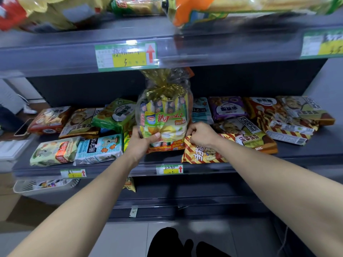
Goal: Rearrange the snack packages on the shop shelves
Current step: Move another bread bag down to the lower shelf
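On the middle shelf [300,148] the left hand [143,143] grips the snack bundle [165,115]; right hand [201,135] curls beside it, hold unclear.

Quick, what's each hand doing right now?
Left hand: holding the tied snack bag.
Right hand: curled beside the bag, over the striped packet; grip cannot be told.

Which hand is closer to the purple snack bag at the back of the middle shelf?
Right. The right hand, pinching the red-and-yellow striped packet, lies just left of and in front of the purple snack bag; the left hand grips the tall clear gold-tied bag, farther left.
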The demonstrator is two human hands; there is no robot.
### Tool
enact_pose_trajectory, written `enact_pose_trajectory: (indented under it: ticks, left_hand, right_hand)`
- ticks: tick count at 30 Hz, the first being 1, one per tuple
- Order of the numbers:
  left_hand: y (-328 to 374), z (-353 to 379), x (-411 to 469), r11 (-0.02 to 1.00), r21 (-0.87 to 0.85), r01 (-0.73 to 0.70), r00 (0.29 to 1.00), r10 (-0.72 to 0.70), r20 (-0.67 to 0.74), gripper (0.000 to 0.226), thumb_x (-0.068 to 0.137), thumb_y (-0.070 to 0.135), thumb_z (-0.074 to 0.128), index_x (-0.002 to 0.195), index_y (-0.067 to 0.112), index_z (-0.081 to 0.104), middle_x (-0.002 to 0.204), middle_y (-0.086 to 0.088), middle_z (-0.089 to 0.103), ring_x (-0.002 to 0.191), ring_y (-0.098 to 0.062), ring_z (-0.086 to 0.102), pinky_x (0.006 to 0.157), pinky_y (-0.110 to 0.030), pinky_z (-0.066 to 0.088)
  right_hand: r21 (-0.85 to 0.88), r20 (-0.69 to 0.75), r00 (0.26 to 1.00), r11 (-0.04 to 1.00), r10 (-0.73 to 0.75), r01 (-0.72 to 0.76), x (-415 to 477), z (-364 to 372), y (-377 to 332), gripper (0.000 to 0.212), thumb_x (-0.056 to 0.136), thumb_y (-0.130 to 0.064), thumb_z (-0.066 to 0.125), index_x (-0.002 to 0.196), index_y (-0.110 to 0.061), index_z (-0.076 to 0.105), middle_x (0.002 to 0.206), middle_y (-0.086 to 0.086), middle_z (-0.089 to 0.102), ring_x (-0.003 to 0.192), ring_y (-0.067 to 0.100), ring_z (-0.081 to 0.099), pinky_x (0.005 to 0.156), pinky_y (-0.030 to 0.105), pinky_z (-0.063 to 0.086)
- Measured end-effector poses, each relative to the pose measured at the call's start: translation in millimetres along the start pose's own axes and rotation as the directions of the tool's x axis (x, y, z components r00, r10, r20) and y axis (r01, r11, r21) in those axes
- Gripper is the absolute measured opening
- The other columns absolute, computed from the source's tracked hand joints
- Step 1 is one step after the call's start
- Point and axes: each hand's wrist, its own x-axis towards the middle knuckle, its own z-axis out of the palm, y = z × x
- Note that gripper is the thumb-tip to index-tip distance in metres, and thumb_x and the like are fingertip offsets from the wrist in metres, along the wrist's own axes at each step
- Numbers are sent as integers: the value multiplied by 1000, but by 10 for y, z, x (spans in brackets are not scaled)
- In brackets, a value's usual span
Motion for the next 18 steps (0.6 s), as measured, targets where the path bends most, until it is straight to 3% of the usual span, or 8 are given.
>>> enact_pose_trajectory:
  ticks: [3,7,12,15,18]
  left_hand:
    - [1,137,26,995,48,83,995,-85,49,57,81,17,72,126,21,36,114,0,61,106,-26,61,81,-38,51]
    - [-63,211,56,970,142,195,967,-215,138,74,81,29,71,138,30,23,133,-1,51,120,-31,51,97,-56,42]
    - [-62,216,81,899,371,232,952,-287,102,84,77,41,72,142,25,21,141,-2,43,125,-31,46,92,-52,48]
    - [-40,199,129,873,457,170,980,-197,13,73,75,35,76,133,16,36,131,-5,55,114,-27,54,95,-47,47]
    - [-36,170,143,845,529,83,995,-43,-87,76,75,29,77,133,9,32,127,-9,57,112,-30,57,92,-38,47]
  right_hand:
    - [-53,-25,1000,998,12,-13,-15,-43,56,19,76,2,52,76,-17,57,80,-2,56,87,24,50,82,37,40]
    - [-114,-49,998,992,41,-47,-52,-51,137,17,78,-10,56,92,-18,51,91,4,54,94,26,48,88,34,33]
    - [-145,-13,999,988,44,-45,-30,-60,168,38,80,-39,65,110,-21,49,107,4,55,102,22,46,99,37,31]
    - [-210,-15,999,977,35,-37,-12,-41,161,45,81,-47,63,114,-17,51,115,6,56,112,28,48,98,38,30]
    - [-124,-64,998,992,24,-31,-23,-34,135,47,79,-45,68,107,-18,42,105,6,61,106,28,54,98,40,37]
